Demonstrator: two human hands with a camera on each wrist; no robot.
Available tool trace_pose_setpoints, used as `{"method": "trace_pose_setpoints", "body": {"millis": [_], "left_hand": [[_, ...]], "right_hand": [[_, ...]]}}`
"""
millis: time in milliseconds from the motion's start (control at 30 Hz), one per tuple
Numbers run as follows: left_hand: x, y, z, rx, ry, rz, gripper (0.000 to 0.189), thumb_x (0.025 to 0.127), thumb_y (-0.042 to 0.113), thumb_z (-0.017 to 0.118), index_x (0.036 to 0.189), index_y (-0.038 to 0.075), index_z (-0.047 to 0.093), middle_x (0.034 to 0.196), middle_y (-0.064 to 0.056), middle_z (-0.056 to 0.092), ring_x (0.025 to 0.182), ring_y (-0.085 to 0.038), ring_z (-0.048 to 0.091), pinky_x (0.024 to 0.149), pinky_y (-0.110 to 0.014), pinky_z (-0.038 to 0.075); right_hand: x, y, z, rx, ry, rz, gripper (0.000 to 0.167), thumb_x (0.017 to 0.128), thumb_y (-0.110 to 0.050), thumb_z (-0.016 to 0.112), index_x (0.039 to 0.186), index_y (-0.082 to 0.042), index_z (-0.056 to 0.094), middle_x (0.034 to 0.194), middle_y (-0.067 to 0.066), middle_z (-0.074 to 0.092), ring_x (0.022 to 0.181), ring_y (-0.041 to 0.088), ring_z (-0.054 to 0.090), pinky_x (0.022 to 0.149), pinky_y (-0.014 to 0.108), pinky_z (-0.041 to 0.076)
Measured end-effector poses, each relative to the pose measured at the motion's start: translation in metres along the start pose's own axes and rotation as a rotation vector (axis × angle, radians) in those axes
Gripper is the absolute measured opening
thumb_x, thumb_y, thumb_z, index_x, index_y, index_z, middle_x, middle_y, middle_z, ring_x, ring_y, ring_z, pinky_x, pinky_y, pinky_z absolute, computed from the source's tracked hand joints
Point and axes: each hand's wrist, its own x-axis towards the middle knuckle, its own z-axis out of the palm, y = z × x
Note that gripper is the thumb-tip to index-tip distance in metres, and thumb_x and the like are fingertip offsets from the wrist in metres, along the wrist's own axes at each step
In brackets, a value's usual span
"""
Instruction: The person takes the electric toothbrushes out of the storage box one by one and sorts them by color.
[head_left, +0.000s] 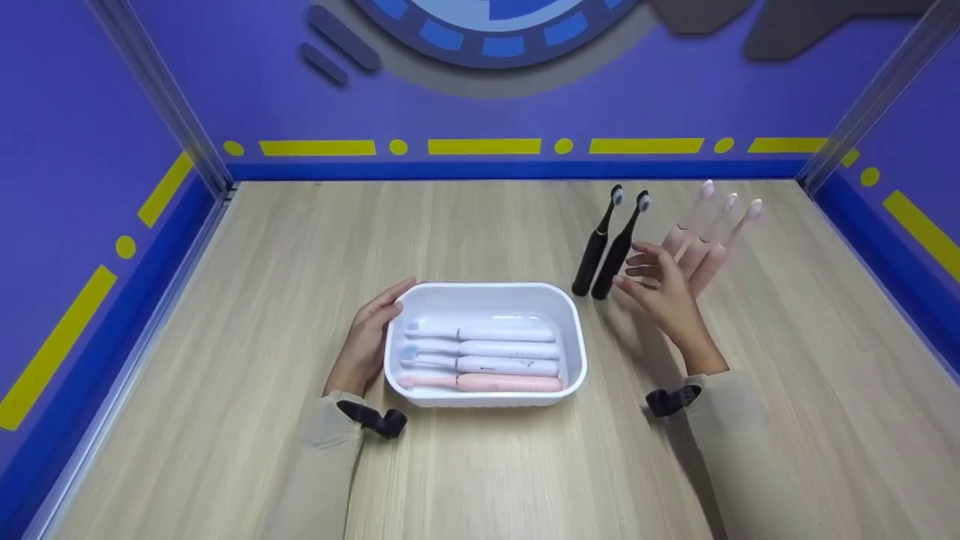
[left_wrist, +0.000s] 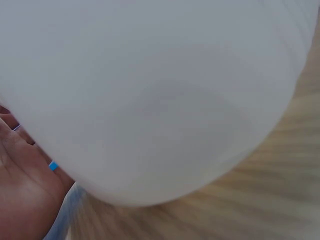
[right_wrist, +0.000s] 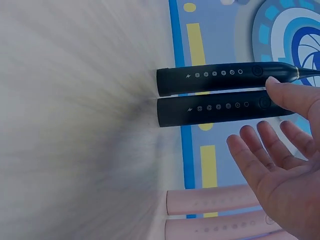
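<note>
My left hand (head_left: 366, 336) holds a white plastic tub (head_left: 484, 400) at its left side, the thumb at the rim. In the left wrist view, the palm (left_wrist: 27, 185) shows beside the tub's wall (left_wrist: 165, 100); most fingers are hidden. Inside the tub lie three white electric toothbrushes (head_left: 508, 349) and one pink electric toothbrush (head_left: 510, 383), heads to the left. My right hand (head_left: 667, 296) hovers with spread fingers at the right one of two upright black electric toothbrushes (head_left: 613, 264). Its thumb overlaps that handle (right_wrist: 210, 108) in the right wrist view; contact is unclear.
Three pink electric toothbrushes (head_left: 709, 266) stand upright just beyond my right hand, partly behind it. The left black electric toothbrush (head_left: 591, 261) stands close beside the other. Blue panels (head_left: 480, 120) wall the wooden table (head_left: 300, 232) at the back and sides.
</note>
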Motion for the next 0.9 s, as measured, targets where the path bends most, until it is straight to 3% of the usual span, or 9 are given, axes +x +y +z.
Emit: {"method": "trace_pose_setpoints", "body": {"millis": [233, 367, 600, 900], "left_hand": [[-0.001, 0.001, -0.001, -0.007, -0.004, 0.004, 0.045, 0.097, 0.000, 0.035, 0.141, -0.006, 0.042, 0.151, -0.016, 0.039, 0.140, -0.022, 0.036, 0.116, -0.032, 0.032], [-0.001, 0.001, -0.001, -0.010, 0.000, 0.002, 0.044, 0.097, 0.001, 0.036, 0.141, -0.006, 0.042, 0.151, -0.016, 0.039, 0.138, -0.022, 0.038, 0.116, -0.033, 0.032], [0.000, -0.001, -0.001, -0.009, 0.000, 0.006, 0.045, 0.096, 0.001, 0.037, 0.140, -0.006, 0.042, 0.151, -0.018, 0.039, 0.139, -0.022, 0.037, 0.116, -0.032, 0.032], [0.000, -0.001, 0.000, -0.015, 0.006, 0.012, 0.045, 0.096, 0.000, 0.037, 0.141, -0.007, 0.042, 0.151, -0.018, 0.039, 0.141, -0.024, 0.035, 0.118, -0.035, 0.028]], "right_hand": [[-0.011, -0.021, 0.002, 0.081, 0.073, -0.066, 0.038, 0.081, 0.011, 0.066, 0.116, 0.012, 0.051, 0.096, 0.014, 0.059, 0.085, 0.007, 0.059, 0.076, 0.011, 0.051], [-0.014, -0.023, 0.003, 0.064, 0.047, -0.088, 0.037, 0.081, 0.009, 0.067, 0.114, 0.014, 0.052, 0.093, 0.011, 0.061, 0.082, 0.001, 0.059, 0.074, 0.009, 0.050], [-0.016, -0.029, 0.005, 0.034, -0.010, -0.085, 0.036, 0.084, 0.006, 0.067, 0.117, 0.014, 0.054, 0.098, 0.020, 0.059, 0.084, 0.003, 0.059, 0.074, 0.010, 0.052], [-0.010, -0.015, 0.011, 0.038, -0.031, -0.110, 0.036, 0.083, -0.001, 0.071, 0.116, 0.006, 0.060, 0.093, 0.008, 0.062, 0.082, 0.004, 0.061, 0.072, 0.013, 0.054]]}}
